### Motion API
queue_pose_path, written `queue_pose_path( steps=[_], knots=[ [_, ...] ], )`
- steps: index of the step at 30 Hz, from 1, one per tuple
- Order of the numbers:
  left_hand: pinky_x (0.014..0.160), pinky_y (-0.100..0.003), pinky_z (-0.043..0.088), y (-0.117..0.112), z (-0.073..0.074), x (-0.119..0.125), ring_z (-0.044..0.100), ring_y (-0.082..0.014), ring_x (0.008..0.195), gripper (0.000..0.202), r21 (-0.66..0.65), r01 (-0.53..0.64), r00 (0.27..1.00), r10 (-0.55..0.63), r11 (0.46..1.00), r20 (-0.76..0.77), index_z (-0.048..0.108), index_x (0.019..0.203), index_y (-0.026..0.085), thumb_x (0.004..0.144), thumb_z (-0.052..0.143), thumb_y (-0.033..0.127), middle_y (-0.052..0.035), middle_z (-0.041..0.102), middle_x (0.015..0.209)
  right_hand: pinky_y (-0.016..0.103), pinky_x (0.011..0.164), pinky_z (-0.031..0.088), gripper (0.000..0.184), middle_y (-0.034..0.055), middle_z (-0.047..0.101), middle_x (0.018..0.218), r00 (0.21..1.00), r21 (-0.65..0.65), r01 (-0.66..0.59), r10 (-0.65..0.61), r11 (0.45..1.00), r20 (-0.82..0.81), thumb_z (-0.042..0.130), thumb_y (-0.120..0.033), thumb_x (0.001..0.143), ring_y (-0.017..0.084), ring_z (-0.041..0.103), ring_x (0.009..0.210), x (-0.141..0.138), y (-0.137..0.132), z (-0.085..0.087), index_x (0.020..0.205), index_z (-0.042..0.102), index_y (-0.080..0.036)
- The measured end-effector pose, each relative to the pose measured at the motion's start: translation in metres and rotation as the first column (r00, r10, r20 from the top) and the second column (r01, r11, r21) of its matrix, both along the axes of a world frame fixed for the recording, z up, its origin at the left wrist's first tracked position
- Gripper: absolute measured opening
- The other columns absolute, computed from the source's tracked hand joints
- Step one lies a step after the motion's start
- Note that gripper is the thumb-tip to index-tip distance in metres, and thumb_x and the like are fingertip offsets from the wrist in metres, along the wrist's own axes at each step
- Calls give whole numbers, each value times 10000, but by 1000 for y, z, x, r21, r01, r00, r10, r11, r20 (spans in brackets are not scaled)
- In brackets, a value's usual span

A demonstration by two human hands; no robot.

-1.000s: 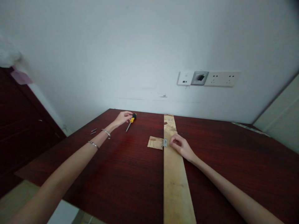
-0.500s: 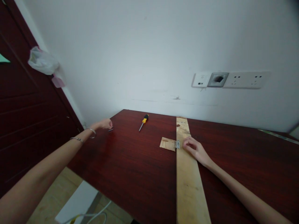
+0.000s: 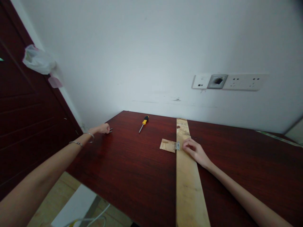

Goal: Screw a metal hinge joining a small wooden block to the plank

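At the left edge of the dark red table (image 3: 132, 164), my left hand (image 3: 103, 128) is closed. Two thin metal pieces like screws (image 3: 110, 130) show right at its fingertips; whether they are gripped or lie on the table is unclear. My right hand (image 3: 194, 152) rests on the long wooden board (image 3: 189, 189), thumb and fingers curled together, and anything between them is hidden. Just left of those fingertips a small metal hinge (image 3: 177, 145) spans the board's edge and a small flat wooden piece (image 3: 167, 145).
A yellow and black screwdriver (image 3: 144, 123) lies on the table between my left hand and the board. The white wall (image 3: 142, 63) with sockets (image 3: 245, 82) rises behind. A plastic bag (image 3: 39, 60) hangs by the door (image 3: 28, 126). Cables (image 3: 98, 217) are below at left.
My left hand has drawn slightly back toward the left and down beside the metal pieces. The right hand stays at the hinge. The whole view has shifted a little.
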State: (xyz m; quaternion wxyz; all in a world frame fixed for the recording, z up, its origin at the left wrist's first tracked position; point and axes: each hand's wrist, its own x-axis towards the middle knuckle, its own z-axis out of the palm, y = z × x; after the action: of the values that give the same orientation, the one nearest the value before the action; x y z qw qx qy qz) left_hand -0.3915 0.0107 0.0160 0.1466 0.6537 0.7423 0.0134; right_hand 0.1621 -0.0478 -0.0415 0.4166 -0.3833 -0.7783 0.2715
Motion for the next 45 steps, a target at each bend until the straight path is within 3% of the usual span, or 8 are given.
queue_pose_path(
  steps=[6, 11, 16, 20, 23, 27, 34, 45],
  knots=[
    [527, -220, 301, 10, 10, 17, 427, -119, 516, 39, 66, 97, 995, -99, 993, 30, 540, 504, 142, 530, 528, 169, 22, 485, 474, 345, 768, 400, 183, 48, 575, 812, 999, -7, 26, -26, 1000, -36, 545, -307, 797, 207, 549, 801, 0, 2, -1, 664, 592, -191],
    [629, -221, 382, 37, 18, 63, 525, -129, 635, 145, 229, 254, 940, -295, 940, 169, 630, 674, 133, 604, 550, 232, -11, 620, 664, 331, 710, 408, 157, 43, 590, 769, 987, -74, 65, -75, 995, -139, 562, -298, 757, 201, 546, 760, -1, 5, 1, 657, 604, -185],
    [684, -247, 424, 49, 18, 148, 562, -136, 681, 157, 406, 357, 759, -515, 841, 400, 656, 730, 131, 642, 599, 248, -28, 649, 719, 291, 622, 422, 145, 41, 611, 814, 959, -132, 82, -114, 988, -259, 601, -304, 723, 186, 549, 754, -6, 6, 16, 801, 620, -184],
    [712, -256, 450, 46, 15, 230, 578, -128, 715, 107, 498, 318, 575, -582, 807, 575, 644, 713, 125, 647, 635, 209, -31, 647, 741, 255, 547, 419, 201, 36, 599, 822, 949, -125, 65, -100, 990, -299, 625, -321, 721, 153, 530, 703, -11, 12, 36, 864, 618, -180],
    [627, -248, 462, 40, 14, 287, 554, -109, 635, 159, 512, 272, 389, -580, 815, 716, 628, 746, 119, 672, 658, 257, -17, 619, 714, 243, 517, 426, 226, 42, 612, 820, 944, -98, 84, -111, 992, -312, 624, -331, 727, 143, 526, 680, -14, 22, 49, 886, 641, -171],
    [619, -241, 464, 26, 15, 339, 549, -95, 621, 209, 545, 249, 206, -593, 801, 778, 633, 785, 112, 680, 689, 284, -11, 611, 743, 237, 492, 443, 279, 65, 649, 861, 935, -50, 152, -160, 987, -316, 605, -378, 746, 143, 542, 673, -16, 34, 61, 905, 686, -164],
    [644, -248, 467, 10, 10, 362, 550, -108, 673, 213, 550, 278, 83, -590, 788, 803, 619, 775, 106, 694, 695, 287, -17, 600, 762, 238, 458, 455, 280, 88, 692, 931, 934, -47, 204, -209, 978, -289, 609, -397, 733, 172, 595, 694, -19, 44, 64, 853, 742, -181],
    [669, -257, 436, 8, 6, 353, 537, -116, 678, 179, 565, 331, 157, -635, 756, 757, 612, 779, 125, 727, 666, 288, -13, 590, 731, 256, 527, 449, 198, 77, 687, 839, 942, -41, 162, -167, 986, -292, 620, -353, 720, 174, 581, 711, -27, 39, 68, 734, 734, -191]
  ],
)
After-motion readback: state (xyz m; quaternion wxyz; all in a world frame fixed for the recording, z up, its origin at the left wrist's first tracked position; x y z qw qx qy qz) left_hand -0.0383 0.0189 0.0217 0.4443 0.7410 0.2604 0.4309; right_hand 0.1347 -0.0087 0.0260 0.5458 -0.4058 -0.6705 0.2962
